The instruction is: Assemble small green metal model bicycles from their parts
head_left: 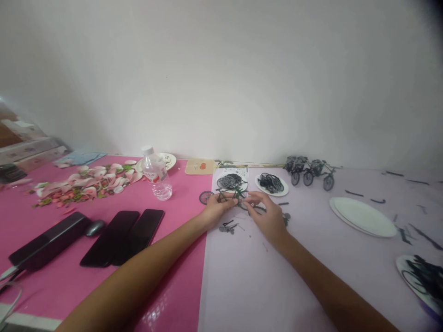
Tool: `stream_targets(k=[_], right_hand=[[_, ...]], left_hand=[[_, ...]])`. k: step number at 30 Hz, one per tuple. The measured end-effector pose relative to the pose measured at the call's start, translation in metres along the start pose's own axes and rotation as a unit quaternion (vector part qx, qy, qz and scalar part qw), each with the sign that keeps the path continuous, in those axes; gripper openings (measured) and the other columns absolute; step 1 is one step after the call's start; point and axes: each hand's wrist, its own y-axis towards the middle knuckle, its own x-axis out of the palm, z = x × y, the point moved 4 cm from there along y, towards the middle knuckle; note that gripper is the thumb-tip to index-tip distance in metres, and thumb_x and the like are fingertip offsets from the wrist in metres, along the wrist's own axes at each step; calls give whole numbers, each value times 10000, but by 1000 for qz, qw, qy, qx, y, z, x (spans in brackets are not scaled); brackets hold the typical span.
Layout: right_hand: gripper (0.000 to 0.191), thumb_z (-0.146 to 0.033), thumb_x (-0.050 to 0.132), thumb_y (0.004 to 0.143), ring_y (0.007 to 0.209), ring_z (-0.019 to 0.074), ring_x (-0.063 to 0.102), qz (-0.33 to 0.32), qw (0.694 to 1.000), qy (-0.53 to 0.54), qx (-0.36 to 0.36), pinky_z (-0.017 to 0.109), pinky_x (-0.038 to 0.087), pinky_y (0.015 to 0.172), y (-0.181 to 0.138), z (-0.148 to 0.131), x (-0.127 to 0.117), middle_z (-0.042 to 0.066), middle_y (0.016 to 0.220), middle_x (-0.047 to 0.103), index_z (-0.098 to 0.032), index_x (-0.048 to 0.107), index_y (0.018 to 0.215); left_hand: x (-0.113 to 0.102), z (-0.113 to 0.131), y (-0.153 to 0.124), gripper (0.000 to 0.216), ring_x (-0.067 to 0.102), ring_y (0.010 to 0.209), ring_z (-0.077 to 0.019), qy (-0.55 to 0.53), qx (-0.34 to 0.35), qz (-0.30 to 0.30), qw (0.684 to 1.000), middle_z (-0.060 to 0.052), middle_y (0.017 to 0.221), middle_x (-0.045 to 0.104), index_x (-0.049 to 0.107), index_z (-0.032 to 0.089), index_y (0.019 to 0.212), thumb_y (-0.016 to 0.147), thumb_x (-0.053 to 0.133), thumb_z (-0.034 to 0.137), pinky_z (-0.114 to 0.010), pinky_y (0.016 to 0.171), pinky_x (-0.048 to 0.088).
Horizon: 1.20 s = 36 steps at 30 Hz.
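Observation:
A small toy bicycle (224, 196) with a green frame and dark wheels lies on the table in front of me. My left hand (216, 211) is closed on its frame from the left. My right hand (268, 216) pinches it from the right, near one wheel. Small dark loose parts (227, 227) lie just below my left hand. Behind the bicycle stand two white plates, one with wheels (231, 182) and one with black parts (272, 183).
Finished toy bicycles (309, 170) stand by the wall. Stacked white plates (363, 216) and another plate with black parts (420, 279) are at the right. On the pink mat: a water bottle (156, 174), two phones (124, 236), a mouse (94, 227), pink petals (90, 182).

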Motion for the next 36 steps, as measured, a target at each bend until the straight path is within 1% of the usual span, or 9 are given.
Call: stream_targets(k=[4,11,14,18,21,24,28,31,36], right_hand=[[320,-260,692,955,876,216,774,-1,999,16,-32,400,621,909,-12,0,4,36,945,795,-242,600,1261],[333,-254,689,951,845,212,765,-8,999,42,-1,399,623,874,-14,3,5,32,933,786,-251,556,1256],[319,-258,687,950,844,214,765,-1,999,43,6,393,619,857,-14,2,6,31,926,788,-252,560,1243],[319,-254,678,954,878,215,766,-9,999,45,8,395,614,887,-15,0,8,34,932,789,-251,562,1252],[313,-258,678,953,878,216,762,-9,999,41,13,402,613,892,-16,-1,8,41,947,792,-251,565,1245],[302,-255,678,950,843,211,755,-6,999,43,22,387,615,844,-16,-1,9,36,941,791,-255,569,1232],[299,-260,680,942,808,211,752,-20,998,55,40,347,605,723,-16,0,10,36,939,791,-253,568,1218],[298,-270,678,940,792,212,750,-23,996,66,56,344,603,702,-16,2,11,45,954,791,-248,566,1215],[307,-276,686,935,809,210,750,-20,993,86,73,329,602,681,-17,5,12,52,965,786,-249,564,1216]], left_hand=[[-1,0,-1,434,678,791,-162,14,-8,17,1000,-88,898,754,747,109,990,674,949,327,-296,792,502],[2,4,-3,419,624,690,-126,43,-2,9,999,-53,805,736,754,119,980,689,939,359,-265,702,453],[3,4,-3,432,626,697,-127,54,0,7,999,-56,815,743,760,116,989,684,942,361,-267,710,453],[4,4,-3,449,663,762,-155,54,1,11,998,-82,885,764,765,117,1003,677,946,367,-289,761,482],[5,5,-4,441,653,730,-148,69,-2,9,998,-76,850,757,762,117,1009,698,932,380,-280,726,481],[5,5,-5,427,648,718,-142,83,1,7,996,-67,837,750,756,119,1002,724,912,402,-265,684,471],[4,4,-5,456,646,715,-140,96,-3,15,995,-77,848,755,754,108,1018,716,914,411,-263,678,476],[5,5,-4,470,647,720,-142,99,-6,9,995,-78,846,759,757,107,1031,707,920,406,-265,689,480],[6,7,-5,463,627,687,-134,89,-4,9,996,-58,782,742,759,115,1006,698,924,419,-272,699,477]])
